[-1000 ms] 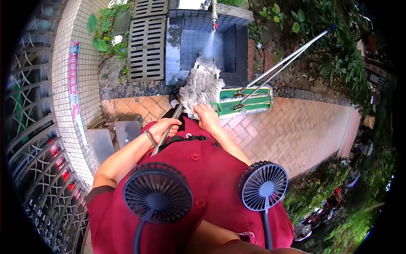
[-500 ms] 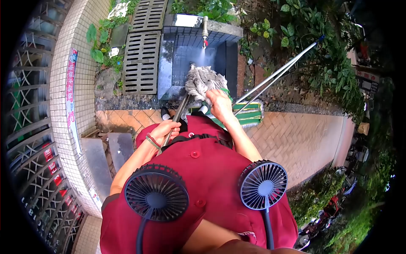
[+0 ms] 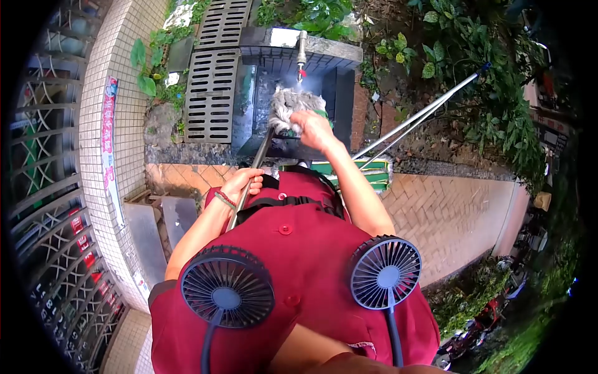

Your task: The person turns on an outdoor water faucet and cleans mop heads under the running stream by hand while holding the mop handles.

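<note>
1. There it was: the grey mop head (image 3: 288,101) was held just on the near side of the tap (image 3: 301,60), its strands (image 3: 281,118) bunched close below the outlet.
2. Soft, soggy and heavy, by all appearances; slippery when wet, hardly fragile.
3. The surest hold was judged to be offered by the stiff handle (image 3: 264,147), slanted away from the tap.
4. Farther from the tap, that handle was firmly wrapped by the left hand (image 3: 244,184).
5. Nearer the tap, the mop head was touched by the right hand (image 3: 313,129), fingers curled; whether strands were pinched could not be told.
</note>
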### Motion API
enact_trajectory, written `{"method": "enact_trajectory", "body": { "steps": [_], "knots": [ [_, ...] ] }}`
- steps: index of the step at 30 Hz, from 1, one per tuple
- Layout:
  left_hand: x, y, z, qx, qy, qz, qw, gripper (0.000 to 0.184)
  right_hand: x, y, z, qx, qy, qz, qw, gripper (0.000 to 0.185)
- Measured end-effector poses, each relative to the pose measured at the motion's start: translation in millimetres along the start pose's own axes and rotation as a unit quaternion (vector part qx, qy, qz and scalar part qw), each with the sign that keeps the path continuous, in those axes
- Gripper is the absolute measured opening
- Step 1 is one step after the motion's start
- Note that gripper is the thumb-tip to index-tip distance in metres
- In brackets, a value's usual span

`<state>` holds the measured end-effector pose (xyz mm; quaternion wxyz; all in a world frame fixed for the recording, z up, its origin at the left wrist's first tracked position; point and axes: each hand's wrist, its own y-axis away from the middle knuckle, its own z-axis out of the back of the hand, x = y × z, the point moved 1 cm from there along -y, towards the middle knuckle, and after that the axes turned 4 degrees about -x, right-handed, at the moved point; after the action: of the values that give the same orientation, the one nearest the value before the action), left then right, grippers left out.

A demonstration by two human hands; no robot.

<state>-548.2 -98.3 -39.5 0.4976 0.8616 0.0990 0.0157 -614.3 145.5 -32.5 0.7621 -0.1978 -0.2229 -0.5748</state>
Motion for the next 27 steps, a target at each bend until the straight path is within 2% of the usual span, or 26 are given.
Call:
{"method": "enact_trajectory", "body": {
  "steps": [3, 5, 6, 12, 15, 19, 23, 27],
  "knots": [
    [-6.5, -0.9, -12.1, -0.002, 0.004, -0.006, 1.000, 0.007, -20.7, -27.9, 15.3, 0.007, 0.013, 0.027, 1.000, 0.033],
    [-9.4, -1.3, -15.9, -0.002, 0.003, -0.006, 1.000, 0.008, -25.5, -48.3, 31.9, 0.082, 0.025, 0.005, 0.996, 0.029],
    [-11.3, -1.9, -17.5, 0.002, 0.001, -0.007, 1.000, 0.010, -29.8, -52.0, 34.5, 0.075, 0.016, 0.009, 0.997, 0.028],
    [-8.1, -4.6, -19.5, 0.005, -0.038, -0.008, 0.999, 0.010, -44.4, -7.1, 48.5, 0.069, -0.015, 0.008, 0.997, 0.032],
    [-5.4, -10.1, -16.2, 0.010, -0.047, -0.002, 0.999, 0.010, -45.1, 20.6, 54.0, 0.099, 0.000, -0.015, 0.995, 0.033],
    [-7.3, -7.7, -10.9, 0.013, -0.056, 0.006, 0.998, 0.010, -24.7, 23.3, 40.5, 0.075, 0.011, -0.015, 0.997, 0.030],
    [-9.2, 0.6, 0.7, 0.000, -0.035, 0.002, 0.999, 0.009, 6.3, -14.7, 7.3, 0.029, -0.023, 0.015, 0.999, 0.029],
    [-12.4, 2.4, -1.0, -0.004, -0.037, -0.007, 0.999, 0.010, 2.5, -41.2, 16.4, 0.038, 0.022, -0.005, 0.999, 0.029]
  ]
}}
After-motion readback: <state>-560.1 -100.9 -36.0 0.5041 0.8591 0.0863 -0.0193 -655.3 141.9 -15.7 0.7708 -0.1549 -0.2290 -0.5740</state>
